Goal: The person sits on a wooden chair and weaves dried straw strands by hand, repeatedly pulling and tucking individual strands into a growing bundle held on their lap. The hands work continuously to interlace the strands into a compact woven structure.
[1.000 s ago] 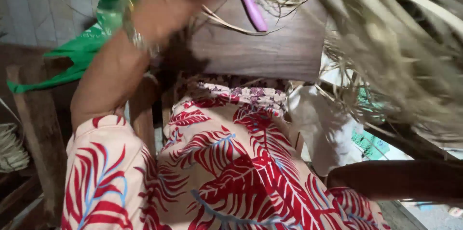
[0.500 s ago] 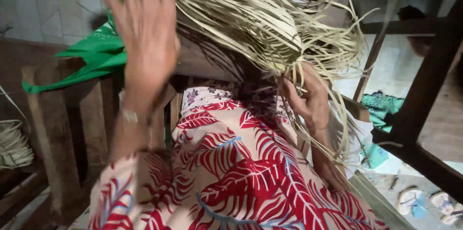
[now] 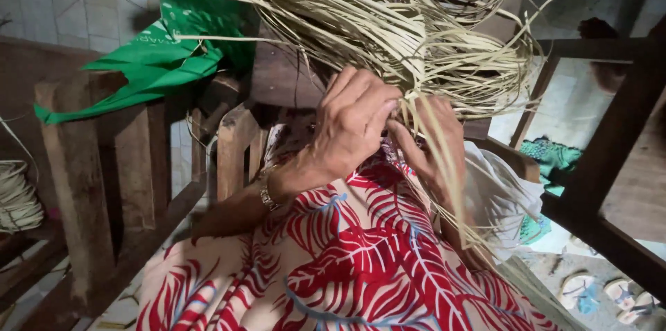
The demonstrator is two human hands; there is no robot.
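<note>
Dried straw bundle (image 3: pixel 388 32) pinched by left hand (image 3: pixel 354 123) and right hand (image 3: pixel 430 140), strands hiding right fingers; green plastic bag (image 3: pixel 159 60) draped on wooden frame (image 3: pixel 83 164) beside; sandals (image 3: pixel 596 293) below.

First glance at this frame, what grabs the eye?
A big tangled bundle of pale dried straw strips fills the top centre. Just below it, the left hand and the right hand meet at the point where the strips are gathered, over a lap in red leaf-print fabric. A bright green plastic bag lies on the wooden frame at upper left.
</note>
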